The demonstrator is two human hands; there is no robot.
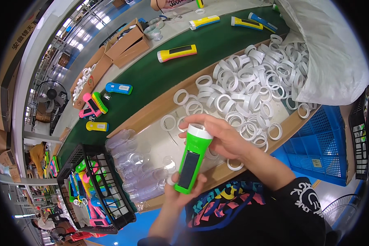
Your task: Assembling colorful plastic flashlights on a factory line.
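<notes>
A green flashlight point(192, 160) with a dark panel on its side is held upright, slightly tilted, in front of me. My left hand point(183, 190) grips its lower end from below. At the top, my right hand point(217, 135) has its fingers curled around the white head ring point(199, 131). Beyond and to the right lies a big heap of loose white plastic rings point(250, 90) in a shallow cardboard tray point(151, 110). Clear round lenses point(141, 172) are stacked in rows at the tray's left end.
A green conveyor belt point(139, 78) runs behind the tray, carrying a yellow flashlight point(177, 53) and several others. At left stands a black crate point(125, 213) of colored flashlights. A white sack point(332, 57) and a blue crate point(315, 143) are at right. Cardboard boxes point(127, 45) sit beyond the belt.
</notes>
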